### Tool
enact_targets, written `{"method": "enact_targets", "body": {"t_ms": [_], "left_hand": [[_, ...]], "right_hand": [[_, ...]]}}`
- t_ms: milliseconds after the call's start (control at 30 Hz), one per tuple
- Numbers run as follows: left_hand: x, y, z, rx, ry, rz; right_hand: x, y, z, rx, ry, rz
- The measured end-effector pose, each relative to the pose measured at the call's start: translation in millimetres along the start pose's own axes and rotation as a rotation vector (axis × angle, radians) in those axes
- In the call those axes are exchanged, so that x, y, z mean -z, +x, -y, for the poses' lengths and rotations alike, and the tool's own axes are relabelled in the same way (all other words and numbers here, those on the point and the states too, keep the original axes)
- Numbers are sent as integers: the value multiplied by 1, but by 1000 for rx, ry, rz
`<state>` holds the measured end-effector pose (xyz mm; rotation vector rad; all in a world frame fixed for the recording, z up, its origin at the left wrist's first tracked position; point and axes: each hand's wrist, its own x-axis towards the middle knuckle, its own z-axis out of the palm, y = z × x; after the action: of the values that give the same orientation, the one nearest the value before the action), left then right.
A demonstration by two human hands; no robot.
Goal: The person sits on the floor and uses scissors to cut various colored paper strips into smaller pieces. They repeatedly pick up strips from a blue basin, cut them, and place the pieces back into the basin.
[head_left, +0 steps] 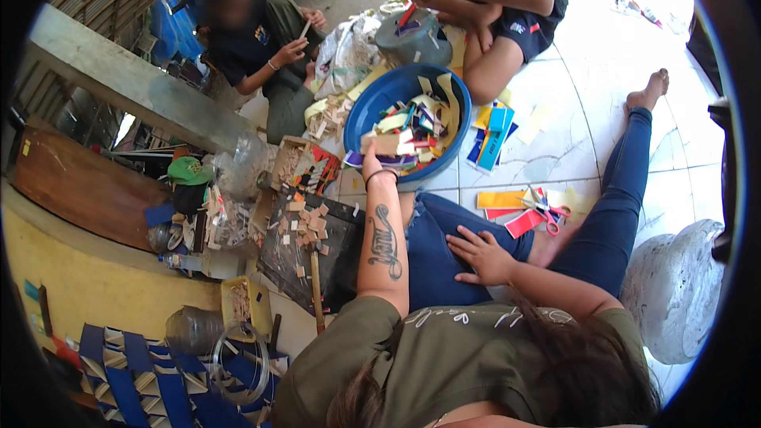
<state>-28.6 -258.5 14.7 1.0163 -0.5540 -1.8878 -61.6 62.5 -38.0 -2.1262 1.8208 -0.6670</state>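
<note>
My left hand is at the near left rim of a blue plastic basin, closed on a flat tan piece that looks like wood or card. Its fingers are partly hidden. Inside the basin lie many coloured paper strips and pale offcuts. My right hand rests on my jeans at the thigh, fingers spread, holding nothing. Just beyond it, scissors with pink handles lie on orange and red paper strips.
Small wooden pieces lie on a dark board at my left, beside a stick. Blue and yellow papers lie right of the basin. Two people sit beyond it, near an upturned grey pot. A wrapped round object stands at right.
</note>
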Motion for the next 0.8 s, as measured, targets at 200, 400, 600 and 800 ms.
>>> {"method": "enact_targets", "body": {"t_ms": [200, 400, 600, 800], "left_hand": [[-28, -44, -25, -214, -45, 135], [-48, -75, -36, -89, -135, 185], [-35, -53, -26, -77, -119, 233], [-24, -11, -20, -34, -116, 28]], "right_hand": [[-1, 0, -3, 18, 38, -16], [0, 1, -2, 11, 29, -7], [-1, 0, -3, 2, 29, 9], [3, 1, -1, 5, 38, 8]]}}
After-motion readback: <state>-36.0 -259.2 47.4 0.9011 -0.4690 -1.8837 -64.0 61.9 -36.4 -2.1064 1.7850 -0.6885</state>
